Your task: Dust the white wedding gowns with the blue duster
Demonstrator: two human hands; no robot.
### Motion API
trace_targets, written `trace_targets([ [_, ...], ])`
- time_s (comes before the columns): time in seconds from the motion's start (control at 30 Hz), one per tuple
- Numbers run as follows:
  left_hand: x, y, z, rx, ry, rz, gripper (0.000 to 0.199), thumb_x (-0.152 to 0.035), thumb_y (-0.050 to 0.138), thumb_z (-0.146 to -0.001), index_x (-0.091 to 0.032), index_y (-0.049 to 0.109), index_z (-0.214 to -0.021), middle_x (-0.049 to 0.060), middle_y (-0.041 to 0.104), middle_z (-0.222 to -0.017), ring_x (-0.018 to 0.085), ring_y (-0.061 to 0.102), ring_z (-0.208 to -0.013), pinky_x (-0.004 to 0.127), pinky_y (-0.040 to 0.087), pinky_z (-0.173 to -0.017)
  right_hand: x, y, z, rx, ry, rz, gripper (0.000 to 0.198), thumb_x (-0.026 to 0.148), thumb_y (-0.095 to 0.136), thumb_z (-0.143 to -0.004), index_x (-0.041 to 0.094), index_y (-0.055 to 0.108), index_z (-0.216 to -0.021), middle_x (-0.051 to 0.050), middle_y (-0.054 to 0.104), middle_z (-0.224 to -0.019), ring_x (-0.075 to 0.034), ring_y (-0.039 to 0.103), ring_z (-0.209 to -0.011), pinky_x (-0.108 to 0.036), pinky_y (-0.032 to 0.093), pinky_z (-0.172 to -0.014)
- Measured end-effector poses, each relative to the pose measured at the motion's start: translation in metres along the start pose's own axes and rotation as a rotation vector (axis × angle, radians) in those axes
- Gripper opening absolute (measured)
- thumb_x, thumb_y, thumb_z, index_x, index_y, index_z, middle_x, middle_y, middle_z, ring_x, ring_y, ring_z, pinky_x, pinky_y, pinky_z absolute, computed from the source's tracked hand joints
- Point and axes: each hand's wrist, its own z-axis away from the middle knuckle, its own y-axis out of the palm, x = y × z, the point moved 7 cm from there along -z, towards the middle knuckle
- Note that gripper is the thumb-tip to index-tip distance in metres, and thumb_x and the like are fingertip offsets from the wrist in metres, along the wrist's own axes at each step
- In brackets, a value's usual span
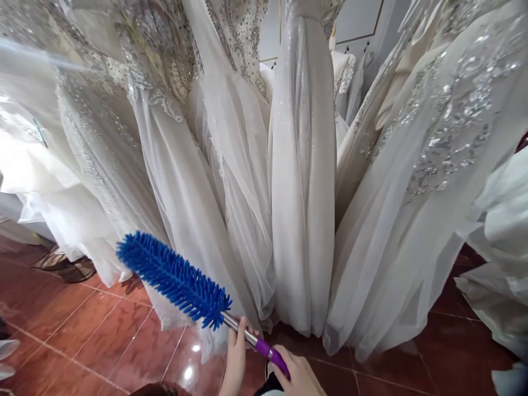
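A duster (173,278) with a blue chenille head, a metal rod and a purple handle slants up to the left in front of me. My right hand (297,373) is wrapped round the purple handle at its lower end. Farther up, my left hand (236,352) grips the metal rod just below the blue head, its index finger stretched along it. The blue head overlaps the lower skirt of a white gown (185,203) in the view; whether it touches the cloth I cannot tell.
Several white gowns with sequins and beads hang in a row, among them a narrow shimmering one (303,181) and a sequined one (396,247). More white fabric (509,220) bulges at the right edge. Below is a shiny red tiled floor (103,341).
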Motion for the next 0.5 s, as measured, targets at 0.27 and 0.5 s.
trace_targets([
  [0.27,0.039,0.075,-0.052,0.182,-0.062,-0.043,0.053,-0.059,0.070,-0.056,-0.022,0.042,-0.081,-0.009,0.047,-0.047,0.011,0.052,-0.043,0.023,0.039,-0.048,-0.060,-0.016,-0.019,-0.097,0.297,0.103,0.049,0.044,0.030,-0.090,0.015,0.050,-0.124,-0.015,0.064,-0.114,-0.026,0.062,-0.102,-0.032,0.046,-0.083],
  [0.5,0.155,-0.004,-0.048,-0.055,-0.468,0.065,0.043,-0.042,0.080,-0.046,-0.022,0.045,-0.063,-0.003,0.051,-0.046,0.017,0.058,-0.045,0.025,0.041,-0.045,-0.118,0.014,0.015,0.164,0.440,0.237,0.034,0.037,0.047,-0.079,0.023,0.064,-0.104,-0.011,0.073,-0.092,-0.028,0.068,-0.086,-0.035,0.050,-0.070],
])
